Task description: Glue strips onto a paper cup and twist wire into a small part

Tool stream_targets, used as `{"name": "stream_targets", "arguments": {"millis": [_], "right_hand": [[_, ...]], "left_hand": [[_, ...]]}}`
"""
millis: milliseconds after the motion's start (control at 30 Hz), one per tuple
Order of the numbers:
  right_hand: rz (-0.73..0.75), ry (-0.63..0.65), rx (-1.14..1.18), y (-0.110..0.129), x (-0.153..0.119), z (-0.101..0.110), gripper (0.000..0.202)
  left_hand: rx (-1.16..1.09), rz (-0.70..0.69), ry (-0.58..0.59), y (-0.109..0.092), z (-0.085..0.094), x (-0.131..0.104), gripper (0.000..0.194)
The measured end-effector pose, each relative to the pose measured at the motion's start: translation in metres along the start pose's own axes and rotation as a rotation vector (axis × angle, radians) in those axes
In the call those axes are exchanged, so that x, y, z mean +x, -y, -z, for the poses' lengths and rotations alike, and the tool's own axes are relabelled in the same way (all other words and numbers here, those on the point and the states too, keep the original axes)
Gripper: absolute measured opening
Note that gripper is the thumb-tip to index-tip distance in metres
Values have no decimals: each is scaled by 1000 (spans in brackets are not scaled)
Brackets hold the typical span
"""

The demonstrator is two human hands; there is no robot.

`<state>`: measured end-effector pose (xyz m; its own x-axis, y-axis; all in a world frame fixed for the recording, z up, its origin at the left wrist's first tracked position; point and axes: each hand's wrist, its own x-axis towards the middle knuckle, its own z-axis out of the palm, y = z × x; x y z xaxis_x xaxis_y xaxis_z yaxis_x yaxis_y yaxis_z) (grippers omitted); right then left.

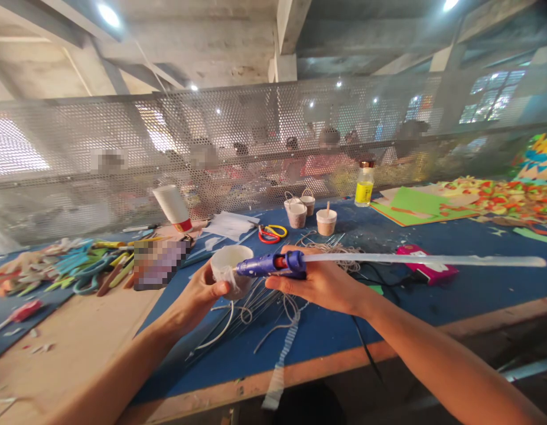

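Note:
A white paper cup (227, 258) is held by my left hand (206, 287), tilted so its mouth faces up and toward me. My right hand (315, 283) is wrapped round a blue hot glue gun (269, 264). The gun's nozzle points left and meets the cup's rim or side; whether it touches cannot be made out. A long translucent glue stick (415, 258) sticks out of the gun's back to the right. From under the cup hangs a pale cord (227, 330). Loose cords and thin wires (267, 307) lie on the blue table below both hands.
Small cups (295, 213) with cord handles stand at the back, near red and yellow scissors (272, 234). A stack of paper cups (172, 208), a yellow-labelled bottle (364, 184), green sheets (417, 203) and a pink box (426, 264) surround the work area. Behind rises a perforated metal screen (238, 136).

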<state>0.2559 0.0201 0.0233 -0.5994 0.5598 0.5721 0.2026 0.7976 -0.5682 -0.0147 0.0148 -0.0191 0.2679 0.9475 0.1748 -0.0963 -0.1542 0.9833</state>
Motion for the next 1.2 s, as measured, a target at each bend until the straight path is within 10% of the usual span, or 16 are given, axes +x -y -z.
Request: {"name": "stream_targets", "arguments": {"millis": [1200], "right_hand": [[35,10,-88,-2,-1,2,25]], "left_hand": [[-16,-8,-7,-1,1,-1,71]]}}
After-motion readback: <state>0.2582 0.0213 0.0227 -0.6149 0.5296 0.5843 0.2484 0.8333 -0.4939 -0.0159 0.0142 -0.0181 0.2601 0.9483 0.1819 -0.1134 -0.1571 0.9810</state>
